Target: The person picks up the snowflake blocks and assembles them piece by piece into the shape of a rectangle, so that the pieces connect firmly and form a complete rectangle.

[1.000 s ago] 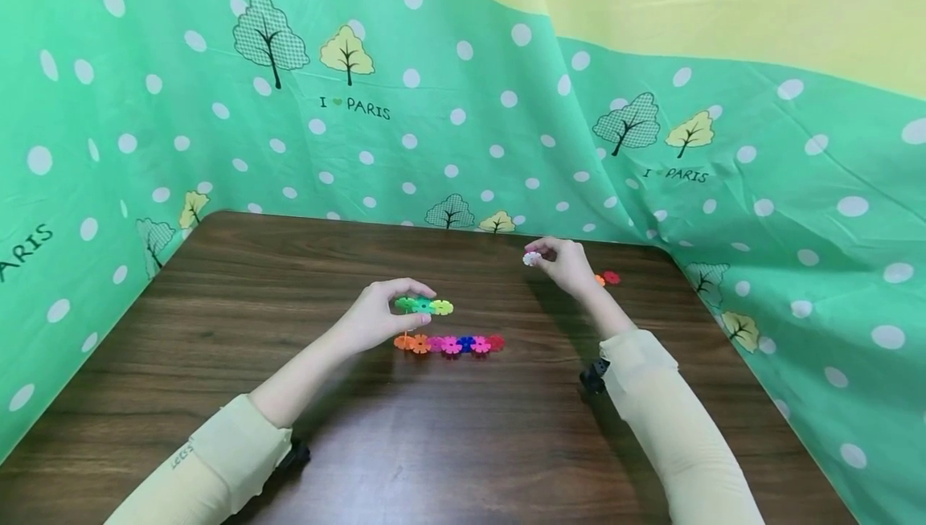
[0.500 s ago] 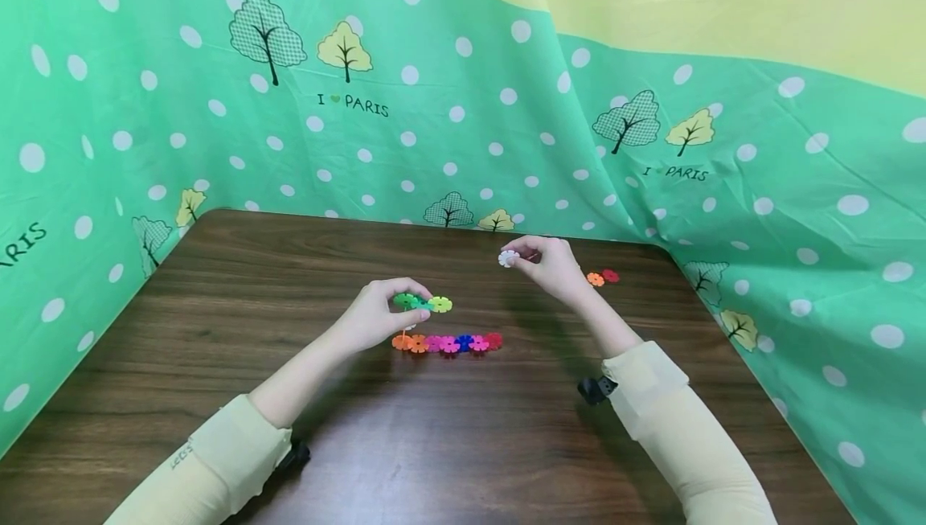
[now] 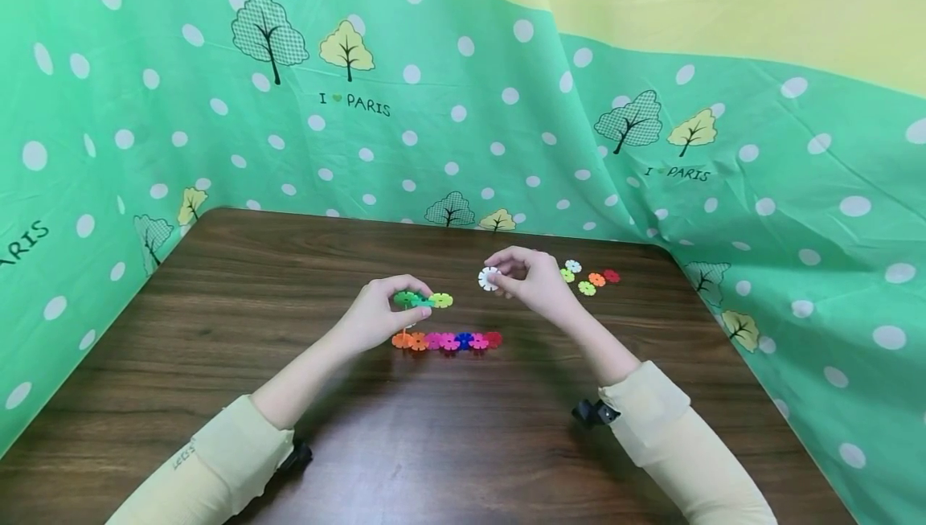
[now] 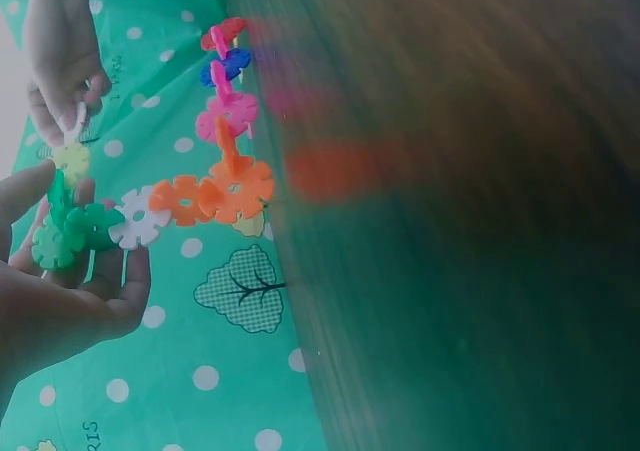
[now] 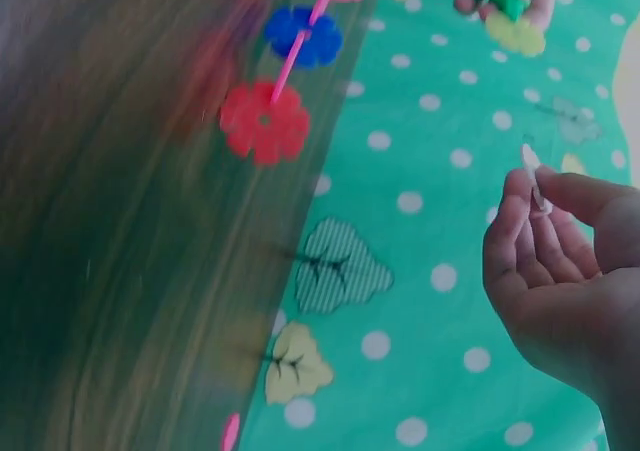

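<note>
My left hand (image 3: 376, 312) grips the green discs (image 4: 75, 226) of a chain of interlocking plastic flower discs. A yellow-green disc (image 3: 441, 300) forms the chain's end beyond the fingertips. From the green part it runs through a white disc (image 4: 140, 217) and orange discs (image 4: 237, 188) to pink, blue (image 5: 303, 37) and red (image 5: 265, 121) ones, bending back toward the person. Between thumb and fingers, my right hand (image 3: 535, 280) pinches a single white flower disc (image 3: 488, 279), apart from the chain and to the right of its yellow-green end.
Several loose flower discs, among them orange (image 3: 596, 279), red (image 3: 612, 276), yellow-green (image 3: 587, 289) and white (image 3: 573, 266), lie on the brown wooden table (image 3: 289, 252) beyond the right hand. A green polka-dot curtain (image 3: 434, 107) stands behind the table's far edge.
The right hand has moved left and slightly nearer with the white disc, uncovering more of the loose discs behind it. The left hand stays nearly in place on the chain.
</note>
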`<state>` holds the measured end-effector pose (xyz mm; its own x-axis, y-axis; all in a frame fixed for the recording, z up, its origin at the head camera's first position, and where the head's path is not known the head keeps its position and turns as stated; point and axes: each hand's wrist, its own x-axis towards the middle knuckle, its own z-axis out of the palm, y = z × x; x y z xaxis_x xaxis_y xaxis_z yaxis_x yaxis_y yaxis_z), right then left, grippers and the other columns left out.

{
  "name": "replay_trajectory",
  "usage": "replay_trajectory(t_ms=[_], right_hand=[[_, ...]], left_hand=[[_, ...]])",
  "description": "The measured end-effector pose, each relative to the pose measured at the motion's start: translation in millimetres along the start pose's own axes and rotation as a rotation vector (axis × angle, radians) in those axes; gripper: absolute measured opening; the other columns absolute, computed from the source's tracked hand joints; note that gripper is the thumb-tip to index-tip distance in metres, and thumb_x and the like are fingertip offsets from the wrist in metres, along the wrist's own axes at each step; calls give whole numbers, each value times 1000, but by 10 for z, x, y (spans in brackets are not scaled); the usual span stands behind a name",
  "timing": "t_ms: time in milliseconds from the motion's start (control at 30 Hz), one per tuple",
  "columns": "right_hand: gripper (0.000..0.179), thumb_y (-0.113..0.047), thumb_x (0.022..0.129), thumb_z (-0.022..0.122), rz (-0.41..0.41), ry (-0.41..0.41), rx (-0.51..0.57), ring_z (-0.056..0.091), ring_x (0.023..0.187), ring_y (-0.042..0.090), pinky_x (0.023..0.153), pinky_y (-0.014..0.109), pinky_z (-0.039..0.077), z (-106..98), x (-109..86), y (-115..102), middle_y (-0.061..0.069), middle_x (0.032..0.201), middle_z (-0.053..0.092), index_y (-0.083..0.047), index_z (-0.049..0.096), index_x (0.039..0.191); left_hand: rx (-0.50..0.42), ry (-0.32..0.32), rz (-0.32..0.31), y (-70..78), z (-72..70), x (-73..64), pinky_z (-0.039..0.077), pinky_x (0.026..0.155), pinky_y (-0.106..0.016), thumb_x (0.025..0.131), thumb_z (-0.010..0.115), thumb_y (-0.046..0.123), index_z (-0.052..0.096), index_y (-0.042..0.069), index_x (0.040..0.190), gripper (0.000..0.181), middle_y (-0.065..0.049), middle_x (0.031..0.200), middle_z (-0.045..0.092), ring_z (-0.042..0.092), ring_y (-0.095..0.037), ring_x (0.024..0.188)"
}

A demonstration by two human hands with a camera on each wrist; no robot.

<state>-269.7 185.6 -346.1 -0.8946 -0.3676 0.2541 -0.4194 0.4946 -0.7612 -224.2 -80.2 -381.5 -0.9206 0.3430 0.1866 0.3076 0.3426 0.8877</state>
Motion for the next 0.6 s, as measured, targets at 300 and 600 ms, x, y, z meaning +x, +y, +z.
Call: replay_trajectory(t_ms=[300,600], right_hand=[[24,-5,84,70,161,-86,256,65,61,30,57,37,57,183,-96,-155,16,82,68,5,62,104],[21,-4,85,68,256,-144,364,65,58,21,60,41,57,287,-124,-181,15,79,69,7,62,102]], left_hand=[[-13,11,15,9,14,0,50,56,-29,82,74,18,66,16,102,21,-3,77,65,62,-28,66],[2,-2,43,4,27,3,52,62,-30,83,73,17,66,17,101,20,-2,82,67,60,-16,67]])
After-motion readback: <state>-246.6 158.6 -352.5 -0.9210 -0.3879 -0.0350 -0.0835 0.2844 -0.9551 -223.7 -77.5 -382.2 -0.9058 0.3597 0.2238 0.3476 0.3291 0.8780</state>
